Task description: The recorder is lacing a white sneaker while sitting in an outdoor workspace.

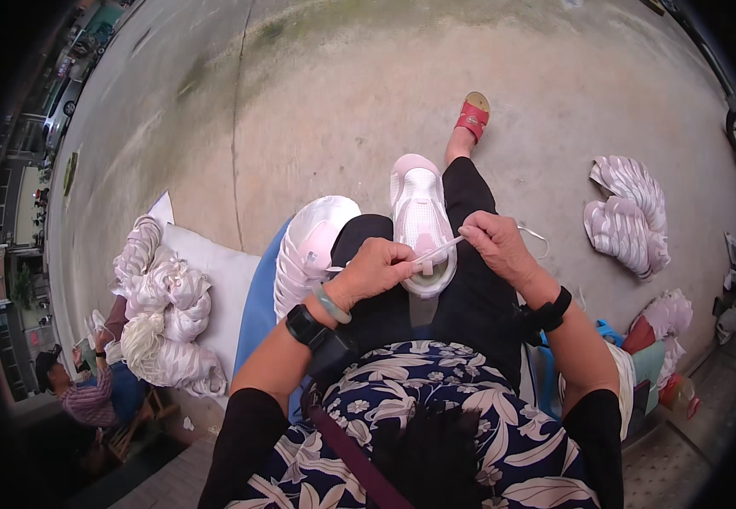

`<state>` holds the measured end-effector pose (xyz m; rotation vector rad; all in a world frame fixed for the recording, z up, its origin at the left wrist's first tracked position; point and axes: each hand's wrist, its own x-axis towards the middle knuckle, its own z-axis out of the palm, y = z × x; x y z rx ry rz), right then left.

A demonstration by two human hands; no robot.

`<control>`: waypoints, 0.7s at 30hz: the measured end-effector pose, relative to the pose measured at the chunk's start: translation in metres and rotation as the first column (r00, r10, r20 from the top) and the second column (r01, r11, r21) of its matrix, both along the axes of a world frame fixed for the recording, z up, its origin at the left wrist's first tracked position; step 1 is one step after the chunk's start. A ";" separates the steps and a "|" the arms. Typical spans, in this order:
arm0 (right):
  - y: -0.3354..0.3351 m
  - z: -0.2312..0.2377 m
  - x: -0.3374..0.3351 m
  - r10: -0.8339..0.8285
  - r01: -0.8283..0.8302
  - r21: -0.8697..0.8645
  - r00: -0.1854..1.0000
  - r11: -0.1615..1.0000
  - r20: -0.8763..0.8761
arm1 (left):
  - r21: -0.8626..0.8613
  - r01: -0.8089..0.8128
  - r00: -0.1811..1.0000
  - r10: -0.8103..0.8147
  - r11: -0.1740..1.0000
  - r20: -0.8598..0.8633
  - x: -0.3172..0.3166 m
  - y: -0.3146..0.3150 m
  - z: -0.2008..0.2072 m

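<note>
A white and pink shoe upper (420, 199) lies across my lap, toe pointing away from me. Above its heel end a thin white shoelace (443, 251) is stretched between my two hands. My left hand (376, 270) is closed, thumb and fingers pinching the lace on the near left of the upper. On the other side, my right hand (500, 248) pinches the lace, with a loose loop of lace (539, 240) hanging out to the right. Whether the lace passes through the upper's eyelets is hidden by my hands.
Nested white and pink uppers (296, 270) stand by my left thigh. Tied bundles of uppers (168, 297) lie on a pale sheet (230, 293) further left. More bundles (627, 219) rest on the concrete at right. Another person (88, 394) sits at far left; my foot wears a red slipper (471, 117).
</note>
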<state>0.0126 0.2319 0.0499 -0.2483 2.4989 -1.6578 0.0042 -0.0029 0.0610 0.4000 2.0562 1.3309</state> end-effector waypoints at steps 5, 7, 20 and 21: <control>0.015 -0.017 -0.015 -0.157 0.158 0.110 0.987 0.981 -0.025 | -0.004 0.000 1.000 0.000 1.000 -0.024 -0.019 -0.002 -0.012; 0.019 -0.028 -0.024 -0.191 0.265 0.342 0.953 0.902 -0.233 | -0.048 0.020 1.000 -0.019 0.999 0.024 -0.024 0.000 -0.011; -0.020 -0.026 -0.042 0.085 -0.068 0.066 0.949 0.995 -0.304 | -0.132 0.035 0.866 -0.095 0.991 -0.490 -0.042 0.026 -0.022; -0.024 -0.026 -0.042 0.178 -0.194 -0.104 0.973 0.975 -0.148 | -0.135 0.007 0.818 -0.083 0.991 -0.570 -0.043 0.028 -0.024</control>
